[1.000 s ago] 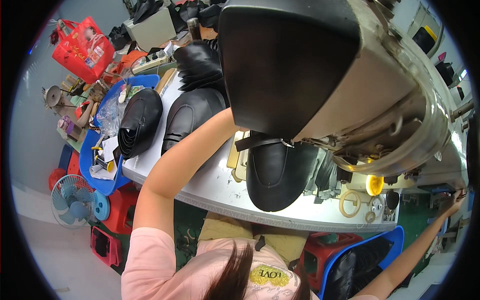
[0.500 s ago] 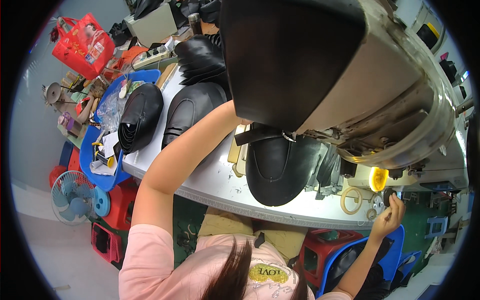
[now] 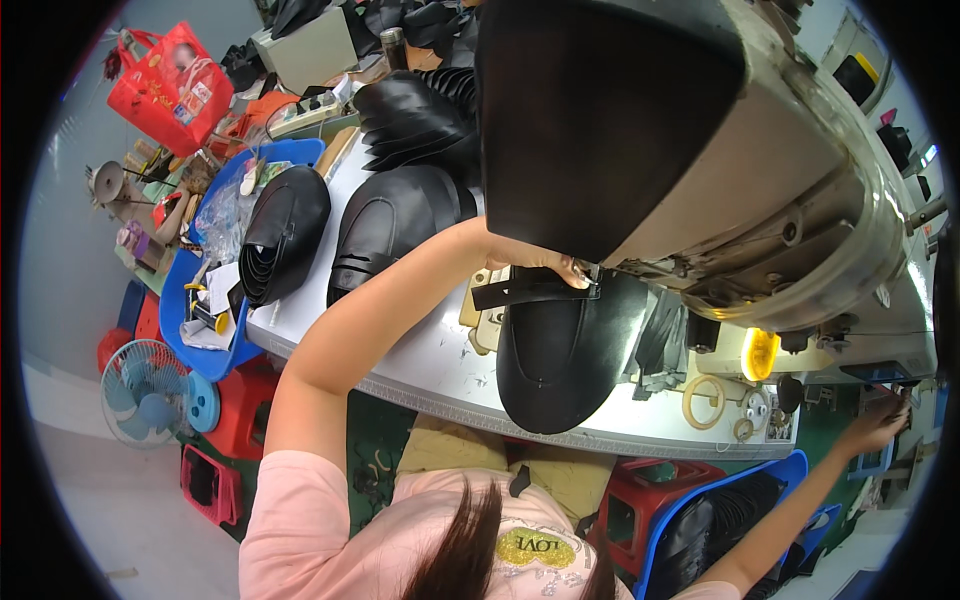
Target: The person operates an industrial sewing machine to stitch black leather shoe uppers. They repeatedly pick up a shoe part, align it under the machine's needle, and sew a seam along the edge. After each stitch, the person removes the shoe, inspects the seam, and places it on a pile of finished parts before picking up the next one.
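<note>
My left hand [image 3: 560, 264] is partly hidden behind the sewing machine head [image 3: 620, 120]. Its fingers are closed on a short black strap [image 3: 520, 292] beside the metal presser foot [image 3: 594, 275]. The strap crosses a black leather shoe upper [image 3: 555, 360], whose rounded toe points toward me on the white table [image 3: 440, 370]. Far to the right, my right hand [image 3: 878, 424] reaches up to a small control panel [image 3: 885, 388] on the machine's end. Its fingers look stretched toward the panel, holding nothing visible.
Stacked black uppers [image 3: 400, 225] lie left of the machine, beside another folded bundle [image 3: 285, 235]. Blue bins [image 3: 205, 370] hold scraps and thread. Grey strips [image 3: 660, 345], a wooden ring [image 3: 703, 402] and a lit yellow lamp [image 3: 760, 355] sit at right. A blue crate [image 3: 795, 470] holds black pieces.
My right hand has left the round black knob and moved right to the panel. More of my left hand now shows at the strap. The upper sits slightly nearer me.
</note>
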`<state>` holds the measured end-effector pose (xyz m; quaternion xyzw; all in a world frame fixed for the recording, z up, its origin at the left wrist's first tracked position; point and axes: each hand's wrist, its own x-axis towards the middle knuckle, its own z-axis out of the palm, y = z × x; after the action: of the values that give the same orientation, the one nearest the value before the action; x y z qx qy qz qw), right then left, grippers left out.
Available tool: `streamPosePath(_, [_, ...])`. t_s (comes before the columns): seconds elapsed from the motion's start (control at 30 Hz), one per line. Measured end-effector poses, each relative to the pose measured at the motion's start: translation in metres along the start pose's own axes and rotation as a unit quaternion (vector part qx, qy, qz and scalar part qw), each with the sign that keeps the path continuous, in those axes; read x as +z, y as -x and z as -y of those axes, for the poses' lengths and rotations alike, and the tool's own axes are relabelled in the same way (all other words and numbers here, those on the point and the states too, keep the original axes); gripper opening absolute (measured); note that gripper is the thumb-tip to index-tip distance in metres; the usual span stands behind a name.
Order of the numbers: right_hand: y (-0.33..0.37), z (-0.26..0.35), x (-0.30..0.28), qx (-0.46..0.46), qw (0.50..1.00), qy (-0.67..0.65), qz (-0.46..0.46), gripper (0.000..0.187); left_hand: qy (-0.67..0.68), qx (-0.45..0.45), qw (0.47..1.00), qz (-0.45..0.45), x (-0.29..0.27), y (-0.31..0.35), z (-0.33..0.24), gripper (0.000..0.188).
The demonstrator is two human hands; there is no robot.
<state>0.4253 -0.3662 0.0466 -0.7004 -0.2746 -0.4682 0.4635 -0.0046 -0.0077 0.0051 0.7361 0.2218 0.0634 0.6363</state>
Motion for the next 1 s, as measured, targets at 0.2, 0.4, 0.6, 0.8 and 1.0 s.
streamPosePath(0.2, [-0.169, -0.210, -0.001, 0.129, 0.962, -0.002, 0.240, 0.043, 0.051, 0.022, 0.998, 0.034, -0.003, -0.007, 0.011, 0.035])
streamPosePath(0.4, [-0.145, -0.182, 0.011, 0.163, 0.970, 0.004, 0.178, 0.041, 0.085, 0.015, 0.995, 0.042, -0.007, -0.005, 0.022, 0.032])
streamPosePath(0.6, [-0.061, -0.072, 0.003, 0.114, 0.993, -0.024, -0.016, 0.037, 0.035, -0.019, 0.998, -0.038, -0.016, -0.006, 0.004, 0.032])
streamPosePath(0.8, [-0.015, 0.024, -0.019, -0.029, 0.997, -0.029, -0.068, 0.026, 0.001, -0.036, 0.994, -0.106, -0.018, -0.007, -0.011, 0.032])
streamPosePath(1.0, [0.112, 0.135, -0.012, -0.007, 0.942, -0.304, 0.143, 0.014, 0.105, -0.022, 0.991, -0.081, 0.008, 0.024, -0.001, 0.032])
